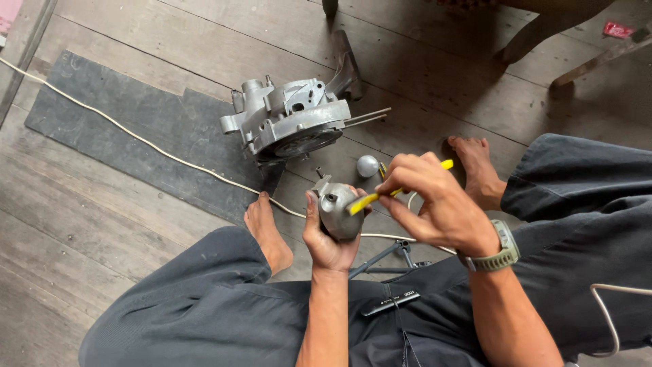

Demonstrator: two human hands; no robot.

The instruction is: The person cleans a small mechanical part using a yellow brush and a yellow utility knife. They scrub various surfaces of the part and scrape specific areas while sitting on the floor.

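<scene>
My left hand [324, 239] grips a small rounded grey metal part [337, 209] held upright in front of me. My right hand [431, 200] holds a thin yellow tool [367, 198] whose tip rests against the top of that part. A green watch [501, 250] is on my right wrist. A larger grey metal engine casing [288, 122] with two protruding rods stands on the floor just beyond my hands.
I sit on a wooden plank floor [122, 224] with both bare feet out. A dark rubber mat [136, 129] lies left, crossed by a white cable [136, 138]. A small silver ball [367, 165] sits near the casing. Chair legs [543, 34] stand at top right.
</scene>
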